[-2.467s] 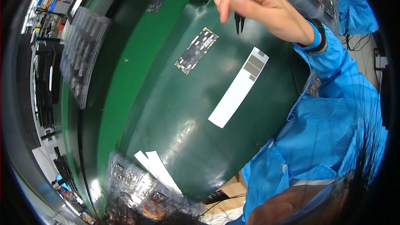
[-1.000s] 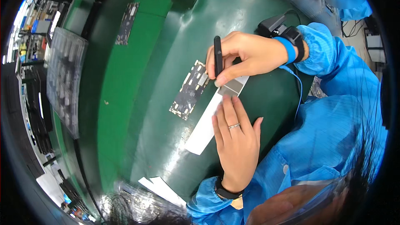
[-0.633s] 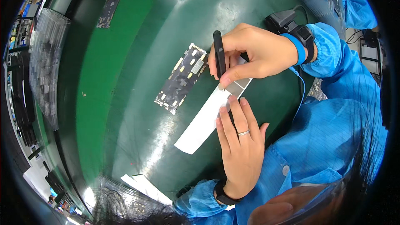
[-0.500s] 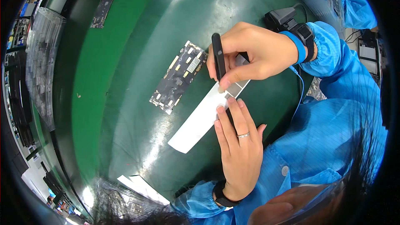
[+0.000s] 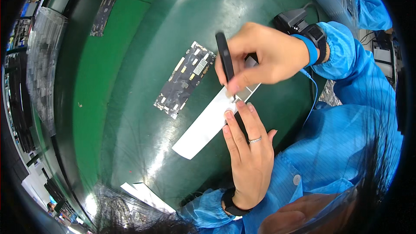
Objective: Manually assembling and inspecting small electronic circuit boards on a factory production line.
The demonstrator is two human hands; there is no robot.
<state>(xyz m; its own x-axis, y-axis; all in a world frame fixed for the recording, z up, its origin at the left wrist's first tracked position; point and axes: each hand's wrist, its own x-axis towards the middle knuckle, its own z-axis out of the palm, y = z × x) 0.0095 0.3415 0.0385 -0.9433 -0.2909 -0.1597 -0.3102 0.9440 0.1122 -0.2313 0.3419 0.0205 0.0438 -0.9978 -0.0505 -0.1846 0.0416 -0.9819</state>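
My right hand [image 5: 271,54] pinches a black pen-shaped tool [image 5: 224,54]; its thin tip points down at a white strip [image 5: 203,125] with grey rectangular patches at its upper right end. My left hand [image 5: 251,156] lies palm down, fingers stretched, with fingertips resting on the strip's edge just below the tip. A ring is on one finger. Left of the strip lies a dark circuit board [image 5: 184,80] with pale rectangular pads and a white label. The fingers partly cover the strip around the tip, so what the tip touches is hard to make out.
A second circuit board [image 5: 106,9] lies on the bright green belt [image 5: 95,86] at left. Beside my right wrist stands a black device [image 5: 291,19] with a cable. Clear plastic trays [image 5: 45,69] stack at far left. White paper pieces [image 5: 147,197] lie near the lower edge.
The board on the green belt has slid slightly down and left. My right hand and the black tool have shifted a little, the tool's upper end leaning left. My left hand stays on the strip.
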